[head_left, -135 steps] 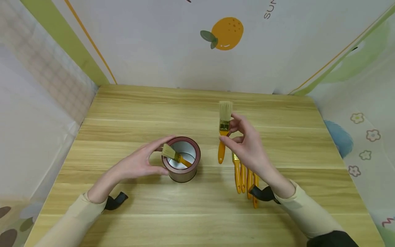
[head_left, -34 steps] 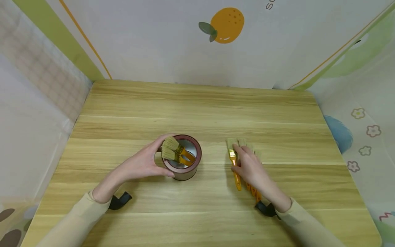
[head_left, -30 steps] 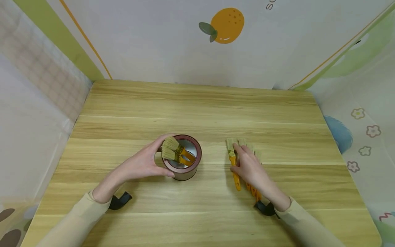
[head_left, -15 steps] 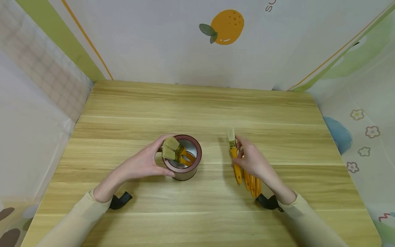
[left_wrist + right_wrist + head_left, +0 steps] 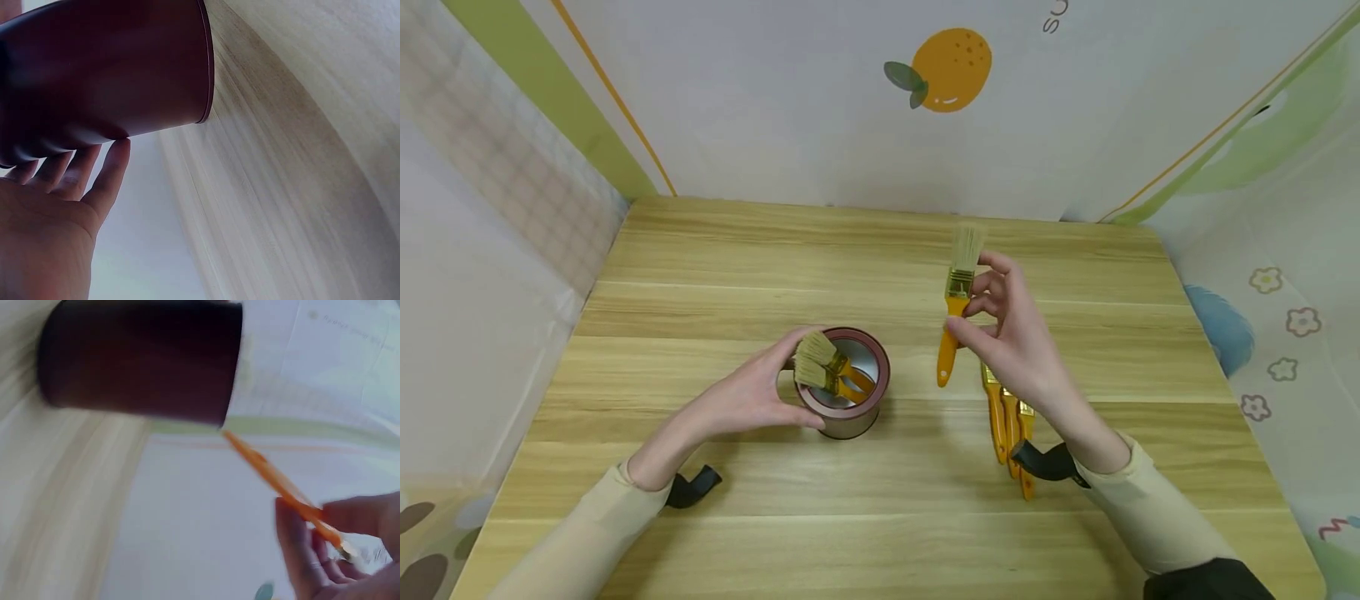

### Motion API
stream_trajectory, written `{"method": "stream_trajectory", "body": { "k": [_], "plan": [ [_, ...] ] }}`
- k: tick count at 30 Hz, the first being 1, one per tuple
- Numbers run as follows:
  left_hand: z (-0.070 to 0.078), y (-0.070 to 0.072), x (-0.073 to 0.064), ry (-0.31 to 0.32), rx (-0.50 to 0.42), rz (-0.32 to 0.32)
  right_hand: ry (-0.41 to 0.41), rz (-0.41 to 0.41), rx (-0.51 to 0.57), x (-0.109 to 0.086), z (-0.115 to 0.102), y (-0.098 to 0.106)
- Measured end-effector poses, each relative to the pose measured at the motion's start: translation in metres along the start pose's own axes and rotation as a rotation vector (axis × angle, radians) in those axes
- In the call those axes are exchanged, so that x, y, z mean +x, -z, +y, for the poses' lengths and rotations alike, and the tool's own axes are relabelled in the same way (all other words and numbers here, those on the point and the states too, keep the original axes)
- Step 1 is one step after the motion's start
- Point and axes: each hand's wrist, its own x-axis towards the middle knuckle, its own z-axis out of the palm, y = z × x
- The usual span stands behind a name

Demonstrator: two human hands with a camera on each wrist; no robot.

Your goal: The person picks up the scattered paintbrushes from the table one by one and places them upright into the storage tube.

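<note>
- From my head view: left hand (image 5: pixel 752 398) at the left side of the reddish-brown can (image 5: pixel 848 427), thumb and fingers spread wide and bent around its wall. Thumb on the near side, forefinger along the far side.
- My left wrist view shows the fingertips touching the can's wall.
- Can stands upright on the wooden table (image 5: pixel 715 275), left of the middle.
- I count 2 brushes (image 5: pixel 817 375) in the can, side by side, handles down inside, pale bristles leaning over the left rim next to the left hand.
- Right hand (image 5: pixel 1018 333) is raised over the table, right of the can and well apart from it. Thumb and fingers are closed in a pinch on the orange handle of the held brush (image 5: pixel 957 292).
- Held brush: bristles up and toward the far edge, handle end toward the near left.
- My right wrist view is blurred; I can't tell whether the forefinger touches the bristles.
- On the table, near side of the right hand: 3 brushes (image 5: pixel 1012 427) in a close row, handles toward me, far ends hidden under the hand.
- Beyond the far table edge, a white sheet (image 5: pixel 760 108) with an orange fruit print (image 5: pixel 955 71).
</note>
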Motion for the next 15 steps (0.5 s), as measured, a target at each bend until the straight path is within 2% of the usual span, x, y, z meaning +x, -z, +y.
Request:
{"method": "stream_trajectory", "body": {
  "k": [4, 7, 10, 15],
  "plan": [
    [-0.001, 0.000, 0.000, -0.009, 0.001, -0.001, 0.136, 0.028, 0.169, 0.007, -0.020, -0.020],
    [-0.001, 0.000, 0.001, -0.023, 0.005, -0.004, 0.227, 0.044, 0.189, 0.010, -0.028, -0.034],
    [-0.001, 0.000, 0.001, -0.021, 0.009, -0.005, 0.305, 0.050, 0.098, 0.012, -0.029, -0.045],
    [-0.001, 0.000, 0.001, -0.025, 0.000, -0.003, 0.435, 0.030, -0.102, 0.016, -0.017, -0.060]
  ]
}}
